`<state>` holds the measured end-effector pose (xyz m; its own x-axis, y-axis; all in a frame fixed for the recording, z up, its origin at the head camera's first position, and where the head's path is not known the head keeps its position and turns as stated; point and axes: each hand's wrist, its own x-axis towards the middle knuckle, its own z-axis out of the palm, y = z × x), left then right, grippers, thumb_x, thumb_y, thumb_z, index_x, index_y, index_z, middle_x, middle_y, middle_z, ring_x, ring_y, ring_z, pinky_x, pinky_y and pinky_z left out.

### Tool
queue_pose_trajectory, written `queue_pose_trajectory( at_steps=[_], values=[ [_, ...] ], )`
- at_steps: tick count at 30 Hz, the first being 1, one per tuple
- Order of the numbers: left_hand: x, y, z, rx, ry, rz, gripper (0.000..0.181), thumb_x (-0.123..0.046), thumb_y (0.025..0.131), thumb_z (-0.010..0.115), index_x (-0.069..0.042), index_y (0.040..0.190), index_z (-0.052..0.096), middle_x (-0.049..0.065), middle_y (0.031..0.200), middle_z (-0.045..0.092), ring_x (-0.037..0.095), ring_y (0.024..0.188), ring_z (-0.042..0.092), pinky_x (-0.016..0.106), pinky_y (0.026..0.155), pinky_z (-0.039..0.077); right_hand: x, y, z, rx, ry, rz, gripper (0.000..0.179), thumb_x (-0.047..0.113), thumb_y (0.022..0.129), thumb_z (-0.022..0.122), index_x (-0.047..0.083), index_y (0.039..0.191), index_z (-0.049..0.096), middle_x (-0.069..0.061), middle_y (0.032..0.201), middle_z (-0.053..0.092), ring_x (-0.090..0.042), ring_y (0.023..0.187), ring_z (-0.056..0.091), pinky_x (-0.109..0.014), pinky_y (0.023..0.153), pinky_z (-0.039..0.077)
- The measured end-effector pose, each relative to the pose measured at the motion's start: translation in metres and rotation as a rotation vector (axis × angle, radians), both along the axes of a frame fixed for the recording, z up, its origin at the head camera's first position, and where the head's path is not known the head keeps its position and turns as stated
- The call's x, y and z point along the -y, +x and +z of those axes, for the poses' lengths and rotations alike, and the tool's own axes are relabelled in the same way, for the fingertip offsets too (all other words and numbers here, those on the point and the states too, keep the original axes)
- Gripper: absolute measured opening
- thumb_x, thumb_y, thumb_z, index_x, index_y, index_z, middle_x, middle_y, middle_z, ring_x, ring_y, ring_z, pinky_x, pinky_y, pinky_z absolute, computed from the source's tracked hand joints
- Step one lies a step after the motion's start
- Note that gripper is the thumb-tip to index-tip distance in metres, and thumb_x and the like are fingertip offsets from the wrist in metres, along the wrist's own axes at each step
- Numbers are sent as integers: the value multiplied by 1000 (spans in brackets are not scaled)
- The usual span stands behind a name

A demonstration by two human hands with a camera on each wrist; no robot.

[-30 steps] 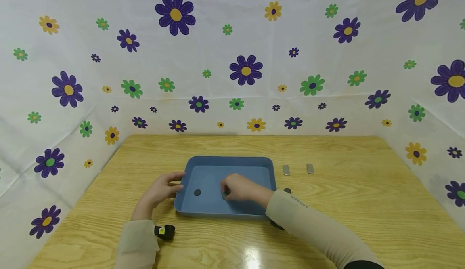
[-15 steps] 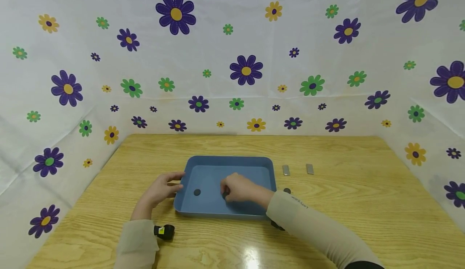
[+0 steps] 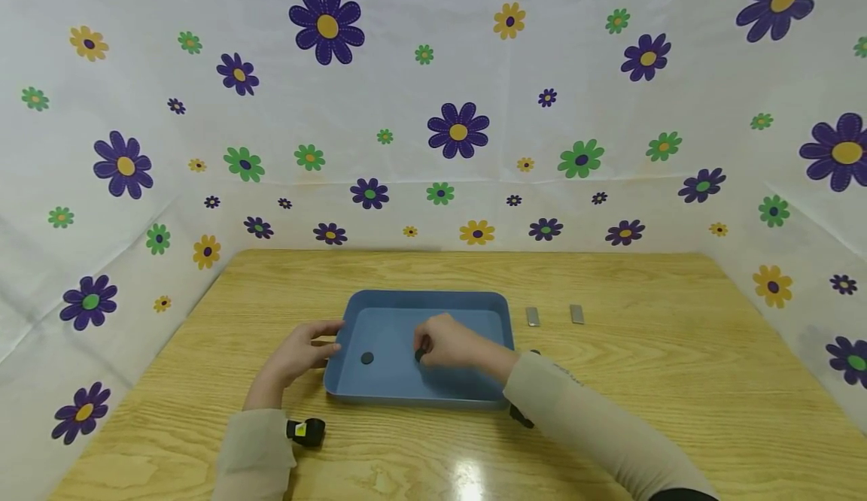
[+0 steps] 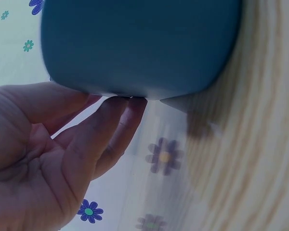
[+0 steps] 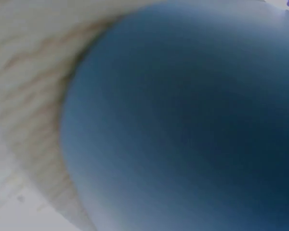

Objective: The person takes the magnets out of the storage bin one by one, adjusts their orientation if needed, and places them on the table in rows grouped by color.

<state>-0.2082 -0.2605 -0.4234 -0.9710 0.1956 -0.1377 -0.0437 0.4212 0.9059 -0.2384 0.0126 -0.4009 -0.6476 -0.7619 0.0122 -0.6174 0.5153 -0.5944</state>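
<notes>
A blue rectangular tray (image 3: 433, 300) lies on the wooden table. My right hand (image 3: 450, 341) reaches over its middle and pinches a small dark round disc (image 3: 419, 355) between thumb and fingers. Another dark round disc (image 3: 367, 358) lies flat on the tray floor, to the left. With extended fingers, my left hand (image 3: 301, 352) touches the tray's left side; the left wrist view shows its fingertips right at the outer wall (image 4: 139, 48). In the right wrist view the tray's wall (image 5: 149, 120) fills most of the picture and hides the right hand.
Two small grey rectangular plates (image 3: 533, 317) (image 3: 576, 314) lie on the table (image 3: 643, 350) to the tray's right. Part of another dark disc (image 3: 536, 351) shows beside the right sleeve. A flower-printed white sheet (image 3: 393, 95) surrounds the table at the back and sides.
My right hand has risen slightly and shifted a little to the right, carrying the pinched disc. Its sleeve now covers more of the disc outside the tray. The left hand stays put.
</notes>
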Motion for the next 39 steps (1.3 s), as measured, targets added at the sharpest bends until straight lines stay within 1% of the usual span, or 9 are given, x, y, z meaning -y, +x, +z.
queue_pose_trajectory(
  at_steps=[5, 12, 16, 21, 23, 32, 39],
  values=[
    [-1, 0, 0, 1, -8, -6, 45, -1, 88, 51, 3, 131, 38, 24, 131, 36, 39, 113, 43, 38, 80, 48, -12, 0, 7, 29, -52, -21, 10, 0, 76, 63, 8, 82, 62, 2, 77, 58, -9, 71, 55, -20, 60, 46],
    [-2, -2, -1, 3, 3, -16, 46, -2, 88, 52, 3, 131, 38, 24, 132, 36, 39, 113, 42, 38, 80, 48, -41, 0, 13, -7, -102, -65, 10, 2, 75, 65, 9, 82, 64, 3, 77, 60, -7, 69, 56, -20, 61, 47],
    [-1, -2, -1, 4, 0, -21, 46, -3, 88, 52, 3, 132, 38, 25, 132, 35, 39, 114, 42, 38, 80, 48, -61, -1, 16, -31, -130, -87, 10, 1, 73, 66, 6, 81, 64, 2, 75, 61, -8, 67, 57, -19, 59, 48],
    [0, -2, -1, 3, -6, -25, 46, -3, 88, 52, 3, 132, 37, 25, 132, 35, 39, 114, 42, 38, 80, 48, -87, -2, 19, 16, -138, -128, 10, 0, 74, 65, 4, 82, 63, -1, 77, 59, -11, 69, 57, -21, 60, 48],
    [1, -1, -1, 1, -6, -27, 46, -3, 88, 52, 4, 132, 37, 25, 133, 35, 39, 114, 42, 38, 80, 48, -97, -2, 19, 40, -132, -148, 10, 0, 75, 64, 3, 84, 62, -1, 79, 59, -12, 70, 57, -22, 61, 48],
    [1, -2, -1, -2, -21, -22, 46, -4, 88, 52, 3, 132, 38, 25, 132, 35, 40, 114, 42, 39, 80, 47, -134, 2, 17, 53, -129, -237, 11, 2, 75, 65, 1, 85, 61, -4, 81, 59, -17, 72, 60, -26, 63, 50],
    [3, -1, -1, -4, -12, -32, 47, -4, 88, 52, 4, 132, 37, 26, 132, 34, 40, 114, 41, 39, 81, 47, -160, 3, 11, 32, -111, -273, 10, 1, 75, 66, -1, 83, 61, -4, 78, 58, -18, 70, 60, -27, 62, 50]
  ],
)
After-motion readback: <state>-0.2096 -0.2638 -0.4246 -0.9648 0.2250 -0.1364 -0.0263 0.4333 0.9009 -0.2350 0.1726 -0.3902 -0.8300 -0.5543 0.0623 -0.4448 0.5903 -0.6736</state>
